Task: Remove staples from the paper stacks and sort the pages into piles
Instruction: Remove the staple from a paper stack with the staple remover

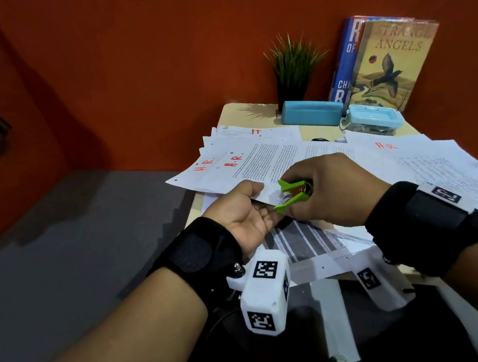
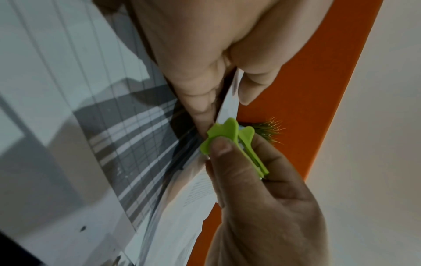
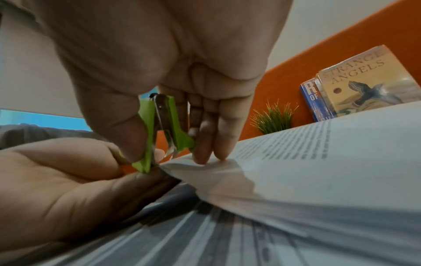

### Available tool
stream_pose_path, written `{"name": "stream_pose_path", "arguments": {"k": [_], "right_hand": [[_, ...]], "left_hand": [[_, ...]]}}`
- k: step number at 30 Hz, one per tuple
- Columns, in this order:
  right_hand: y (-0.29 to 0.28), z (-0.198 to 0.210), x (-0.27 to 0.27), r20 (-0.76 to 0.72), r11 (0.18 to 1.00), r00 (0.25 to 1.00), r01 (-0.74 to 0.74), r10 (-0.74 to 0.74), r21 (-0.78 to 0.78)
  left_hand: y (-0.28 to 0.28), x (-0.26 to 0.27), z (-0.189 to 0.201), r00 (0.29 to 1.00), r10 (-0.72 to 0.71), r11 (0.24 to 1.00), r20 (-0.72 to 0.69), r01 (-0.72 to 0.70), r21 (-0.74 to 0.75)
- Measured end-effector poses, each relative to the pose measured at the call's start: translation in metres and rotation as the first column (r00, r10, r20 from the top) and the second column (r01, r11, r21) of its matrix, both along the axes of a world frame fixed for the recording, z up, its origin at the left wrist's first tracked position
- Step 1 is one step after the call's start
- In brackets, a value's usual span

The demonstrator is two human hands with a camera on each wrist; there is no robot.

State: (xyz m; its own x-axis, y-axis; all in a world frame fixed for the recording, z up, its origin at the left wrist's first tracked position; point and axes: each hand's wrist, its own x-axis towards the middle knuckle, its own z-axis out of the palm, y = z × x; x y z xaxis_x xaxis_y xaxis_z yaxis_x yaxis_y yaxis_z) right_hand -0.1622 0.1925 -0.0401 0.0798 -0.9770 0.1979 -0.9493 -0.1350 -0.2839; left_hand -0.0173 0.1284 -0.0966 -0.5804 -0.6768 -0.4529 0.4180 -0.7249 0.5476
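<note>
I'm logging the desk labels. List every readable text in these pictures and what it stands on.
"STRANGE ANGELS": tan book against the wall.
"R", "OF", "CH": spine of the blue book, partly hidden.
"IT": red, on a far sheet.
"H.R.": red, on three sheets.
Printed body text on the pages: too small to read.

- An office desk corner: a small desk (image 1: 310,134) against an orange partition wall (image 1: 158,56).
- Printed papers (image 1: 262,157), leaning books (image 1: 382,60), potted plant (image 1: 293,67) along its far edge.

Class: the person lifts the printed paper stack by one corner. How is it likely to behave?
Probably floppy: the paper stack sags away from the corner the left hand pinches. Its sheets may fan or slip, since edges already spread. The corner looks apt to tear near the green staple remover.
</note>
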Motion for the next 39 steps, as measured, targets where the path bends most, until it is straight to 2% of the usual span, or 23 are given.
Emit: {"name": "stream_pose_path", "arguments": {"k": [4,14,19,28,34,36,37,39], "right_hand": [[-0.004,0.0,0.001,-0.035,1.0,0.999,0.031,-0.031,-0.004],[-0.007,0.001,0.007,-0.162,0.999,0.986,0.037,-0.036,0.005],[-0.007,-0.002,0.012,-0.261,0.999,0.965,0.029,-0.033,-0.019],[-0.011,-0.003,0.011,-0.299,1.0,0.954,0.015,-0.011,0.011],[-0.015,0.002,0.007,-0.113,0.995,0.992,0.071,-0.062,0.073],[-0.017,0.001,0.002,0.107,0.984,0.984,0.13,-0.143,0.122],[-0.018,0.0,-0.001,0.296,0.974,0.935,0.147,-0.195,0.175],[-0.018,-0.001,-0.008,0.632,0.952,0.723,0.126,-0.28,0.277]], "left_hand": [[0.0,0.0,-0.006,0.999,0.032,0.999,-0.041,-0.033,-0.032],[0.006,-0.004,-0.01,0.996,0.091,0.991,0.001,-0.09,-0.103],[0.007,-0.004,-0.009,0.99,0.138,0.987,0.024,-0.135,-0.092],[0.012,-0.007,-0.004,0.975,0.192,0.976,0.111,-0.178,-0.125],[0.008,-0.009,-0.004,0.984,0.146,0.986,0.102,-0.137,-0.092],[0.006,-0.009,-0.002,0.99,0.121,0.992,0.076,-0.117,-0.054],[0.006,-0.01,0.0,0.991,0.116,0.993,0.063,-0.114,-0.037],[0.005,-0.01,0.004,0.991,0.117,0.993,0.058,-0.117,-0.003]]}}
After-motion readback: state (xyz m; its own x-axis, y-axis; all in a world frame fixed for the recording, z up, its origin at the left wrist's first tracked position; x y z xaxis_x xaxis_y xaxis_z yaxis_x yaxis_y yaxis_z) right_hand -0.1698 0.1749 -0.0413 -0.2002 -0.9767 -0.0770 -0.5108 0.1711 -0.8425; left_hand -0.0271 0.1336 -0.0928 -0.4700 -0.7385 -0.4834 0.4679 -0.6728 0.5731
